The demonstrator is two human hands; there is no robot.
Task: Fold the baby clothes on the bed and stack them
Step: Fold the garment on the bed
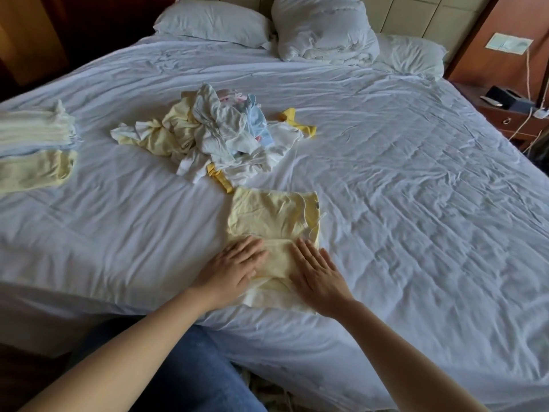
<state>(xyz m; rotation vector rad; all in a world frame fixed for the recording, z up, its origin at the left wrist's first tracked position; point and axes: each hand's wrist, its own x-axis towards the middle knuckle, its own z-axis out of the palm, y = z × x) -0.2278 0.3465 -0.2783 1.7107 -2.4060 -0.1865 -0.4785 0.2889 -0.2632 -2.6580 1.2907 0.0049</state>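
Two flat hands press a pale yellow garment (273,215) near the bed's (416,179) front edge: left hand (234,267) and right hand (316,273) side by side, fingers straight, gripping nothing. Beyond it lies a jumbled pile of unfolded clothes (214,135). A folded stack (35,144) sits far left.
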